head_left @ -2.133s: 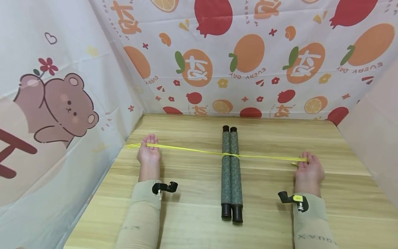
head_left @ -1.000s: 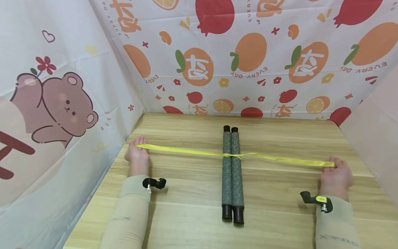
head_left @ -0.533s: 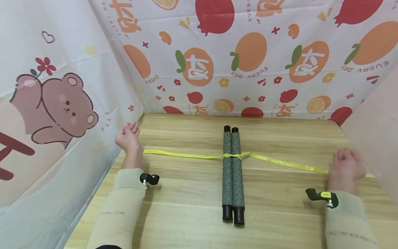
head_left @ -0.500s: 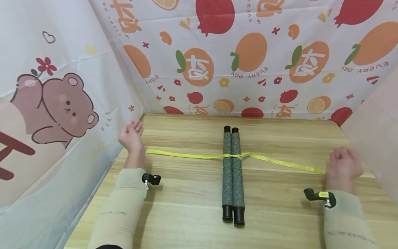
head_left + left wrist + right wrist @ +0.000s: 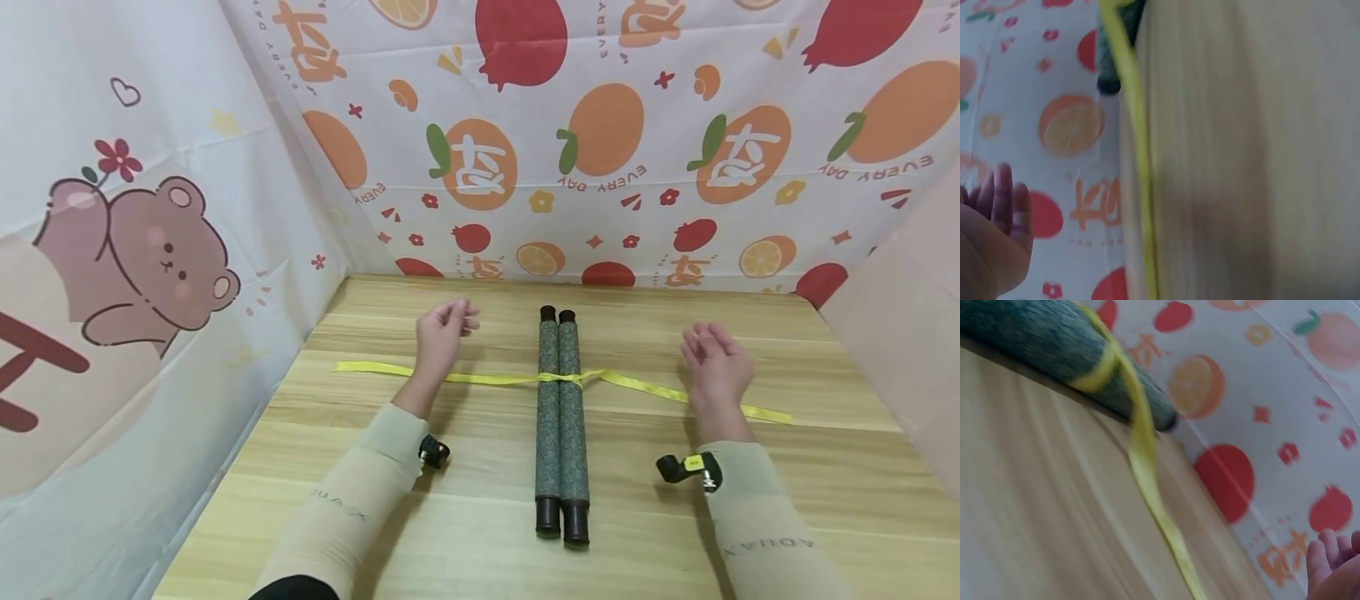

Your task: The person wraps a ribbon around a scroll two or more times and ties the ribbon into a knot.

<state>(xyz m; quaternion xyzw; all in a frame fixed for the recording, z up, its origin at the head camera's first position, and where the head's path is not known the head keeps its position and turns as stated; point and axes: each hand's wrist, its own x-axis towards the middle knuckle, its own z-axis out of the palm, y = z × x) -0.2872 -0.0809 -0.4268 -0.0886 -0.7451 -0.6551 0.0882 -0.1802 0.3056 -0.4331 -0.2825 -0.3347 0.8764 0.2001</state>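
Observation:
Two slim grey-green rolls with dark end caps, like a hanging scroll (image 5: 560,442) rolled from both ends, lie side by side on the wooden table. A yellow ribbon (image 5: 645,386) circles them, crossed in a simple tie, with a loose tail lying out to either side. Left of the rolls, my left hand (image 5: 441,337) hovers over its tail, fingers loosely bent and holding nothing. My right hand (image 5: 717,371) is above the other tail, palm up, fingers relaxed and also holding nothing. Both wrist views show the ribbon (image 5: 1144,456) running apart from the hand.
The wooden tabletop (image 5: 465,533) meets a fruit-printed cloth (image 5: 540,200) at the back. A bear-printed cloth (image 5: 285,250) hangs along the left side, and a pale panel (image 5: 900,317) stands at the right.
Both hands pulled the ribbon ends outward, then let them go. The tails now lie slack on the table, and both hands have come back inward toward the rolls.

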